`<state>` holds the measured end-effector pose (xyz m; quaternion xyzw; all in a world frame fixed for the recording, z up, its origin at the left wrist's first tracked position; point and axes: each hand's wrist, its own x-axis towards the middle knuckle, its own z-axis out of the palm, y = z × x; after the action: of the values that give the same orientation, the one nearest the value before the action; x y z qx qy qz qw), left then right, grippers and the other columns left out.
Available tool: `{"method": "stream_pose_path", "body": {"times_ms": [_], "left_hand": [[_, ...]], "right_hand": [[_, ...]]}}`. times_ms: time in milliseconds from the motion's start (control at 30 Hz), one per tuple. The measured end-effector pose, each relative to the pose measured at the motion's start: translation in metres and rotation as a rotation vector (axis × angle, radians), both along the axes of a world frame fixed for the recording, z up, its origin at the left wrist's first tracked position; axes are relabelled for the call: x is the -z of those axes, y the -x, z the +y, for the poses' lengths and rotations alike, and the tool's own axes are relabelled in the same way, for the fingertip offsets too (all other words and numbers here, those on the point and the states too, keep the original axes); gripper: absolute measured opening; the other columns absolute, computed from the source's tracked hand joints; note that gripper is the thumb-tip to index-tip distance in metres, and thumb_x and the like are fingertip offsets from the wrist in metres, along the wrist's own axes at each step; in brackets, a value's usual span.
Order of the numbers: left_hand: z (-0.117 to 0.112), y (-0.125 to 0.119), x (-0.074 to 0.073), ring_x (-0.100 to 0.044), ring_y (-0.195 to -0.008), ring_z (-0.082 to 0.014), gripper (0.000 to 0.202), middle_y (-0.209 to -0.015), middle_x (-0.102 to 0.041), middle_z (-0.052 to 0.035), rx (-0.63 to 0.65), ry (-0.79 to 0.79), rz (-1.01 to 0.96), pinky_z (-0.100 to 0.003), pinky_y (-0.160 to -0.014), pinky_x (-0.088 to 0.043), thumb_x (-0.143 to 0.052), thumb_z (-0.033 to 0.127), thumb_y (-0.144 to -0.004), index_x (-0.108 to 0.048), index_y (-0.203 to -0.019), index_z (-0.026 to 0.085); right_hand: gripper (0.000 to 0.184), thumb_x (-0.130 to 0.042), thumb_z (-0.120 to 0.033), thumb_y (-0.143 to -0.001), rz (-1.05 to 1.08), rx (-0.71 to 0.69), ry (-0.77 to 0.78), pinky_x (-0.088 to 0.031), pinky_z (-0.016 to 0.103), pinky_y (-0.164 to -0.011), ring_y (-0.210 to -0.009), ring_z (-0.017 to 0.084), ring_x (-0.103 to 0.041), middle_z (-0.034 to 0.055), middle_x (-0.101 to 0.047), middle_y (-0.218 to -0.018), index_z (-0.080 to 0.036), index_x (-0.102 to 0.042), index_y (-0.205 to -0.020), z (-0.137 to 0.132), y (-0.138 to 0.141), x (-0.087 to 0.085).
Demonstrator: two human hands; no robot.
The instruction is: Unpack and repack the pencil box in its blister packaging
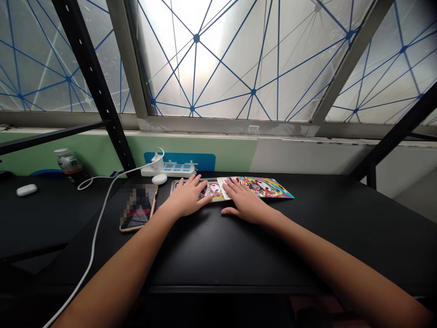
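Note:
My left hand (187, 197) lies flat with fingers spread over a clear, shallow case (175, 184) and part of a brightly printed sheet with cartoon faces (269, 187). My right hand (244, 200) rests palm down, fingers apart, on the same colourful sheet and on a small white card (221, 187). The sheet sticks out to the right of that hand. Much of the case and the card is hidden beneath my hands. Whether the colourful print is one piece or two, I cannot tell.
A phone (139, 209) lies left of my left hand, near a white earbud case (159, 179). Behind are a power strip (170, 170) and its white cable (99, 218). A bottle (71, 164) and a white oval object (26, 190) sit far left. Black posts (92, 77) flank the table.

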<state>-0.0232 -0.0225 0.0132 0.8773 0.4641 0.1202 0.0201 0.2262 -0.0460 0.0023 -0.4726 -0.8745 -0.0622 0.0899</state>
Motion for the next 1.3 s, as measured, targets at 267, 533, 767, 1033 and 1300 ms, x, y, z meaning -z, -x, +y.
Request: {"method": "stream_pose_path", "body": {"times_ms": [267,533,767,1033,1300], "left_hand": [[0.002,-0.002,0.007,-0.024,-0.150,-0.0326,0.071,-0.161,-0.030,-0.0149,0.035,0.053,-0.015,-0.061,-0.115,-0.020,-0.030,0.071,-0.096,-0.040,-0.150,0.027],[0.009,0.009,-0.005,-0.024,-0.150,-0.0290,0.070,-0.161,-0.031,-0.0093,0.048,0.140,-0.029,-0.057,-0.118,-0.019,-0.025,0.073,-0.095,-0.045,-0.147,0.031],[0.013,0.012,-0.013,-0.030,-0.148,-0.0287,0.075,-0.158,-0.039,-0.0058,0.009,0.195,-0.033,-0.052,-0.117,-0.025,-0.017,0.077,-0.094,-0.055,-0.139,0.031],[0.018,0.018,-0.006,-0.022,-0.150,-0.0329,0.077,-0.162,-0.028,-0.0129,-0.064,0.163,-0.028,-0.062,-0.116,-0.018,-0.023,0.075,-0.094,-0.044,-0.149,0.025],[0.021,-0.003,-0.002,-0.022,-0.150,-0.0316,0.072,-0.161,-0.029,-0.0146,-0.056,0.111,-0.011,-0.061,-0.116,-0.020,-0.027,0.068,-0.097,-0.041,-0.151,0.023]], "right_hand": [[0.066,-0.056,-0.056,-0.093,0.005,-0.046,-0.067,-0.035,0.056,-0.112,-0.139,0.038,-0.041,0.0183,-0.046,-0.151,-0.021,-0.045,-0.148,-0.004,0.001,-0.004],[0.057,-0.060,-0.042,-0.093,-0.012,-0.063,-0.115,-0.040,0.056,-0.107,-0.129,0.037,-0.049,0.0181,-0.055,-0.140,-0.019,-0.049,-0.144,-0.005,-0.004,-0.003],[0.045,-0.045,-0.016,-0.094,0.068,-0.085,-0.180,-0.051,0.050,-0.097,-0.119,0.031,-0.058,0.0147,-0.063,-0.130,-0.023,-0.056,-0.138,-0.004,-0.063,0.013],[0.060,-0.036,-0.001,-0.084,0.124,-0.020,-0.384,-0.049,0.051,-0.104,-0.127,0.030,-0.057,0.0153,-0.060,-0.139,-0.017,-0.056,-0.139,-0.017,-0.078,0.000],[0.035,-0.040,-0.011,-0.098,-0.044,-0.487,-0.243,-0.049,0.048,-0.103,-0.111,0.028,-0.066,0.0141,-0.070,-0.125,-0.012,-0.062,-0.125,-0.084,0.040,0.004]]}}
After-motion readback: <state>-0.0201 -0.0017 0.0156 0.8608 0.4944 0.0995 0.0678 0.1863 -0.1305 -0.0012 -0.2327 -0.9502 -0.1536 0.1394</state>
